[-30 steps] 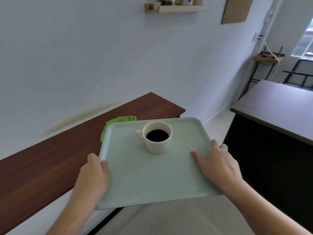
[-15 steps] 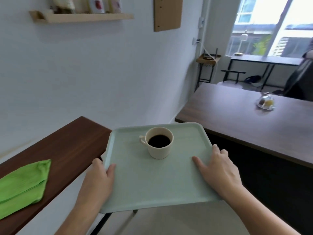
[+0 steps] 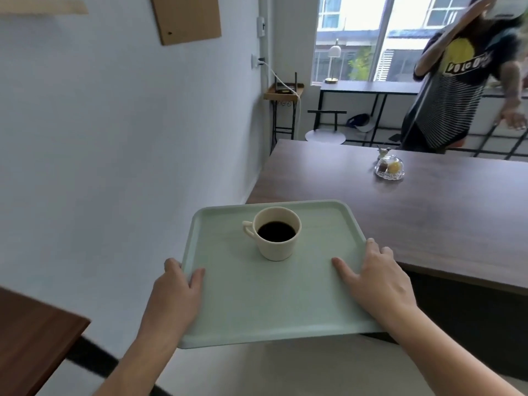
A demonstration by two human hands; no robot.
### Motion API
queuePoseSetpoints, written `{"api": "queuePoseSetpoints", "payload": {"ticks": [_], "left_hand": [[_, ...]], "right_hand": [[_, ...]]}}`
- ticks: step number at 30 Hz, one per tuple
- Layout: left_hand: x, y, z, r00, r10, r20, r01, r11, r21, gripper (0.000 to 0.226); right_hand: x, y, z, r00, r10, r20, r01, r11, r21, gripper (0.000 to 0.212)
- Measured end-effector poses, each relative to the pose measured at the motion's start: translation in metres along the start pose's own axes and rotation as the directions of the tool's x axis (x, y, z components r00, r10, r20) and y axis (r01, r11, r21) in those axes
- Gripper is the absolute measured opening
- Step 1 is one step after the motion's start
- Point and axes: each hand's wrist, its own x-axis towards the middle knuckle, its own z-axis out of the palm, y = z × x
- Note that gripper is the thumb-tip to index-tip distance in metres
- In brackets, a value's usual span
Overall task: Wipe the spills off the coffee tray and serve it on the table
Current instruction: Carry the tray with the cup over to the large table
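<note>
A pale green tray is held in the air in front of me, its surface looking clean. A cream cup of black coffee stands upright near the tray's far middle, handle to the left. My left hand grips the tray's left edge, thumb on top. My right hand grips the right edge, thumb resting on the tray. The tray's far right corner overlaps the near edge of a long dark wooden table ahead and to the right.
A glass-domed dish of sweets sits on the table farther back. A person in a striped shirt stands beyond the table by the window. A reddish-brown counter corner lies at lower left. A white wall runs along the left.
My view has swung right from the brown counter and green cloth toward the dark table. The tray, held in both hands, has come nearer the table; the cloth has left view.
</note>
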Motion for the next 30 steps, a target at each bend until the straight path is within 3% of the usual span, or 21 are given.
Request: {"api": "queuePoseSetpoints", "payload": {"ticks": [10,30], "left_hand": [[0.123,0.047,0.087,0.982,0.066,0.179,-0.058,0.997,-0.052,0.037],[0.273,0.108,0.241,0.955,0.088,0.283,-0.096,0.995,0.015,0.039]], "right_hand": [[0.102,0.005,0.024,0.984,0.178,-0.019,-0.178,0.984,0.019,0.092],[0.276,0.035,0.099,0.943,0.333,-0.031,-0.329,0.941,0.080,0.097]]}}
